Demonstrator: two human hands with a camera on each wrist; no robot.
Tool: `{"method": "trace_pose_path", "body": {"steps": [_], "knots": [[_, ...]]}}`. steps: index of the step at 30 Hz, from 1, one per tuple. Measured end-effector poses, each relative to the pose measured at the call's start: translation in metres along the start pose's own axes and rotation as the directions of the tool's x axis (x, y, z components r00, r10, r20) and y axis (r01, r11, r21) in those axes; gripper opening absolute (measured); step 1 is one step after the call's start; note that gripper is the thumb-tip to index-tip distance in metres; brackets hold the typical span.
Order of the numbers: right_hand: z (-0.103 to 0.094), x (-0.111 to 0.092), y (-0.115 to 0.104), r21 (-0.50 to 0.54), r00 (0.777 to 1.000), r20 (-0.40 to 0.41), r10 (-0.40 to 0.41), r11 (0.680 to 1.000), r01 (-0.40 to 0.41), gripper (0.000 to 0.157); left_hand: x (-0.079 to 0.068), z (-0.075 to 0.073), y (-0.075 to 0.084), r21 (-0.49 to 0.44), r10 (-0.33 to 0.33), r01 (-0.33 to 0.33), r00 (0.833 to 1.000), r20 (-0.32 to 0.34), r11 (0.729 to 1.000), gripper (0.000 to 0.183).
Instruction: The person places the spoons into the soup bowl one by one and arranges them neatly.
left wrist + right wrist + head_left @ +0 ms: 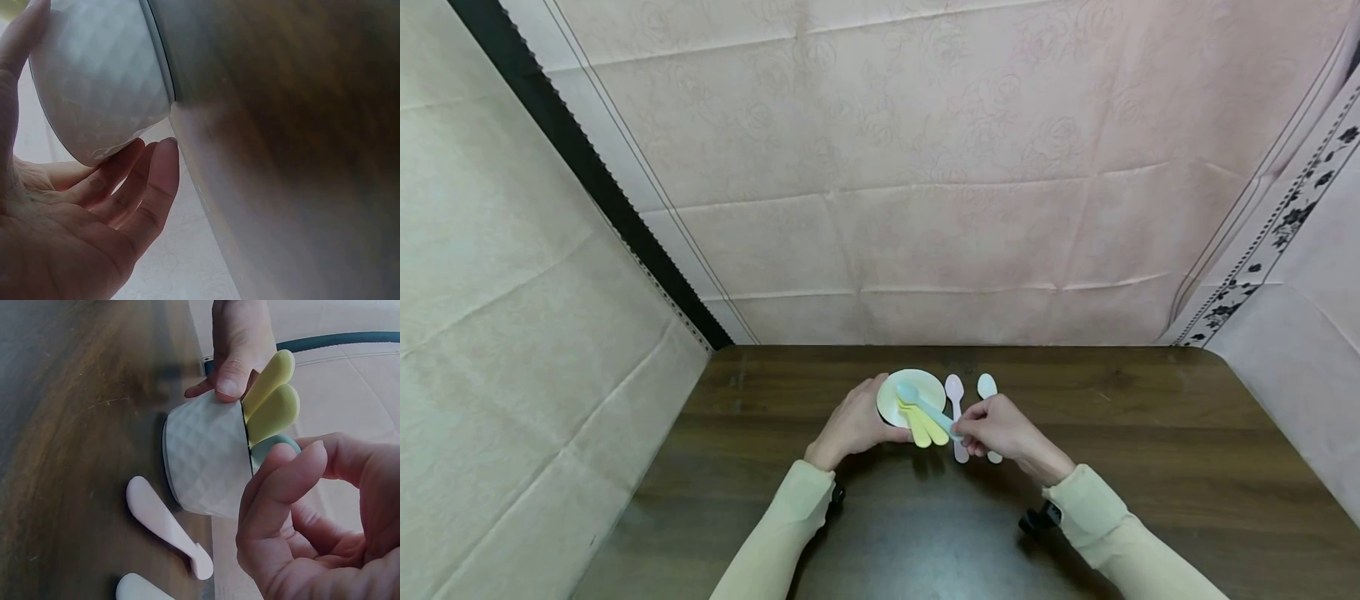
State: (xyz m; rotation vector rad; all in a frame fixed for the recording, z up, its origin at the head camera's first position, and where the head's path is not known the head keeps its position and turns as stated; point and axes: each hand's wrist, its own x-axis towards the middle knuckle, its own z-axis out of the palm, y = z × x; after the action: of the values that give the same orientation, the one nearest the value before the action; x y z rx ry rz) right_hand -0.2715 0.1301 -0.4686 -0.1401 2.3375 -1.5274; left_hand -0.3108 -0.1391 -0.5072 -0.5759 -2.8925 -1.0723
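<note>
A white bowl [203,453] with a quilted diamond pattern stands on the table. My left hand [859,421] holds it from the left, thumb on the near side and fingers curved round the far side. Two yellow spoons [920,429] lean in the bowl, handles over its near rim. Between thumb and fingertips, my right hand [1003,429] pinches the handle end of a light blue spoon [928,408], whose head is over the bowl's inside. A pink spoon [954,390] lies right of the bowl. Beyond it lies a white spoon [987,386], partly hidden under my right hand.
The brown wooden table [1150,467] extends to both sides and towards me. Pale cloth [925,208] hangs behind its far edge and along both sides. Each wrist wears a dark device, the right one [1040,518] seen more plainly.
</note>
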Motion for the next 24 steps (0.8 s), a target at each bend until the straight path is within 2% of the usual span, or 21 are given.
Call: {"method": "trace_pose_path", "body": {"steps": [24], "knots": [[0.0027,0.0022,-0.0092,0.024,0.997,0.009,0.07,0.997,-0.07,0.013,0.0008,0.0001,0.0003,0.01,-0.023,0.023,1.0,0.006,1.0,0.097]]}}
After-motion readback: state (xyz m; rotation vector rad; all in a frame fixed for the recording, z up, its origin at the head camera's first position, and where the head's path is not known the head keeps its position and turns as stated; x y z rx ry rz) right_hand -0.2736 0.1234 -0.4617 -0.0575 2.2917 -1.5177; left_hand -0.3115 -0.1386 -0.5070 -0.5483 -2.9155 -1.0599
